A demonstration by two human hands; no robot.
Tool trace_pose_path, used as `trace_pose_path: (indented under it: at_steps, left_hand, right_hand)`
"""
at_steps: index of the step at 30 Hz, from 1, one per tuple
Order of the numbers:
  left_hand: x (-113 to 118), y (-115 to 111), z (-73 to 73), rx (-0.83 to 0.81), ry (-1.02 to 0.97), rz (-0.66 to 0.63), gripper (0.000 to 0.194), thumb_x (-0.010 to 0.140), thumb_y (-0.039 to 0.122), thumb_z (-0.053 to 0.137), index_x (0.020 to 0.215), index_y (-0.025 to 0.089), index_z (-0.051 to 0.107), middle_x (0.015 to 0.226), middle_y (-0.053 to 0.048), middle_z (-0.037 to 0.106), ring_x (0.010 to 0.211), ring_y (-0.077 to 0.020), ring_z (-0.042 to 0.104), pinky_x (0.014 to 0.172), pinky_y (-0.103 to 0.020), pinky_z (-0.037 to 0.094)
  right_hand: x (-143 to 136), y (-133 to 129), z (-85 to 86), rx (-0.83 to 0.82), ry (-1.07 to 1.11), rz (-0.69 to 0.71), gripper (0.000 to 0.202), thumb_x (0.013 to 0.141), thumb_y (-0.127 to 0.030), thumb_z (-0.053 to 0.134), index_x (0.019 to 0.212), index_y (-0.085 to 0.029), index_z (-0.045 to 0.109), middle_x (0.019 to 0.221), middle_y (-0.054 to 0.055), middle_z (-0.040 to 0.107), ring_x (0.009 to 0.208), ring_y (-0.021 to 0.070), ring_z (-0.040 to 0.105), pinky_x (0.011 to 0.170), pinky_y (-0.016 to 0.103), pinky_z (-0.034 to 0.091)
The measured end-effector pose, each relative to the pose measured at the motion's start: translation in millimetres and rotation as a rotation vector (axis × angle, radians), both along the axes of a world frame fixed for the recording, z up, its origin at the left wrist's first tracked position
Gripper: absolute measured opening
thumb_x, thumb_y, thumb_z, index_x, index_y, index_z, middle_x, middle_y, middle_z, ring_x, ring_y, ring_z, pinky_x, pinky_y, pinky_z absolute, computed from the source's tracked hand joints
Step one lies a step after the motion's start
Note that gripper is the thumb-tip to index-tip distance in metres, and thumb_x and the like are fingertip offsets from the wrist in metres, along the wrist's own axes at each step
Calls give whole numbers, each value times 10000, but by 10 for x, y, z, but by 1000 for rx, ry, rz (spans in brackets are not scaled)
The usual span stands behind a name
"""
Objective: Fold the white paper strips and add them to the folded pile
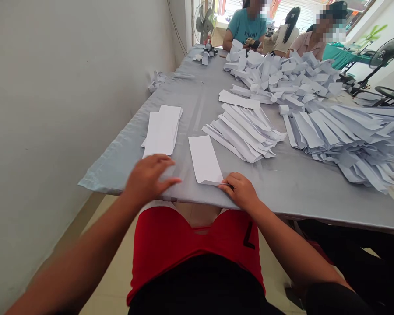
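Observation:
A white paper piece [205,159] lies flat near the table's front edge, its near end folded up a little. My right hand [239,189] pinches the near right corner of that piece between thumb and fingers. To the left, my left hand [153,177] is over the near end of a small stack of white papers [162,129], its thumb and fingers apart and nothing seen between them. Beyond the paper piece and to its right, a fanned batch of folded white papers [246,131] rests on the table.
The grey cloth-covered table [184,192] runs along a wall [68,87] at left. A larger batch of folded papers [344,135] lies right, with a loose heap [282,74] behind. Several people sit beyond; fans [389,52] stand at the right.

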State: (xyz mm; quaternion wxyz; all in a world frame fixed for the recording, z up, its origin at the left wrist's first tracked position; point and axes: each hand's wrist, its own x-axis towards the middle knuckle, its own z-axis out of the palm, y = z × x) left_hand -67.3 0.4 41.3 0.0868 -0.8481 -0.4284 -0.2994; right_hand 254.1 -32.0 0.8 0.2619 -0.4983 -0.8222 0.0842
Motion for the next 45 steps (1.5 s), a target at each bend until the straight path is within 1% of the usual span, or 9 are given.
trace_pose_path:
  at_steps: [3,6,10,17,21,24,27,33,45]
  left_hand:
    - [374,-202,-82,-150,-7,-184,446,974,563,505,1177,202,668,1113,-102,724,1024,-242,670,885,-381,530]
    - [605,-271,-164,-307,-45,-213,329,1019,412,464,1150,203,681,1023,-75,751,923,-218,679,828,-364,525]
    - [694,-249,-212,-430,-97,-167,300,1016,326,440,973,212,714,880,-40,759,823,-208,672,769,-348,510]
    - [726,-235,-246,-539,-108,-67,263,978,291,472,908,206,711,886,-40,760,840,-220,677,791,-356,519]
    - [762,-299,-243,-466,-65,1,242,972,270,478,929,200,706,871,-58,743,832,-230,676,772,-370,532]
    - [826,-459,-237,-205,-40,35,244,969,220,494,1100,188,698,1079,-112,743,994,-261,683,861,-413,538]
    - [913,-669,-279,0,39,-99,269,958,199,532,1173,192,693,1249,-110,714,1208,-279,633,999,-418,501]
    - [1012,-899,-451,-93,144,-121,403,974,320,515,1282,94,645,1391,-205,621,1310,-317,580,1061,-442,486]
    - [1010,-881,-506,-112,132,-118,405,978,309,501,1280,77,637,1402,-210,611,1326,-319,569,1068,-443,496]
  right_hand:
    - [-23,4,26,12,-80,31,287,995,-417,576,832,-221,709,784,51,676,780,191,597,710,299,425]
    - [-53,6,77,4,-151,41,274,987,-415,593,844,-219,720,807,58,692,780,192,590,714,309,410]
    - [-85,12,141,-72,-136,49,231,975,-393,620,868,-220,731,838,51,714,808,189,608,719,298,423]
    - [-137,55,158,-180,-50,2,176,982,-326,609,998,-235,759,942,50,762,913,201,668,821,313,483]
    - [-169,96,172,-233,-32,-23,170,973,-326,614,1022,-252,759,1021,42,772,970,210,686,860,330,503]
    - [-179,129,195,-265,-37,-16,166,972,-312,610,1022,-255,757,1029,36,776,969,210,698,849,333,510]
    - [-179,152,207,-276,-36,-3,156,968,-297,615,1004,-248,758,1017,34,778,954,207,702,835,329,509]
    - [-176,157,173,-231,-11,-8,159,962,-313,623,1011,-248,759,969,36,766,893,186,692,797,306,506]
    - [-204,146,152,-215,-28,-52,165,972,-314,606,1001,-236,748,944,41,748,878,184,679,779,301,492]
